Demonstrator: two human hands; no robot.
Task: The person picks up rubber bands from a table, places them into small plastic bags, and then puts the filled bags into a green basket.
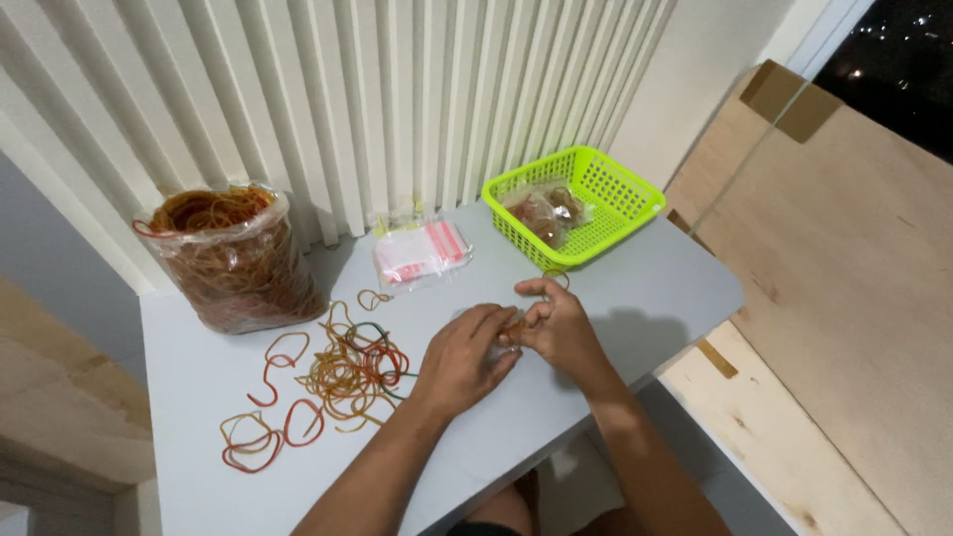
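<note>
My left hand [465,357] and my right hand [558,326] meet over the middle of a small white table [645,288]. Together they pinch a small clear plastic bag [503,337] with rubber bands in it, mostly hidden by the fingers. A loose pile of red, yellow and green rubber bands [347,367] lies just left of my left hand. More single bands [260,432] are scattered toward the table's front left corner.
A big clear bag full of rubber bands [233,256] stands at the back left. A stack of small zip bags [422,253] lies at the back centre. A green plastic basket [615,194] holding filled bags sits at the back right. Wooden boards lean on the right.
</note>
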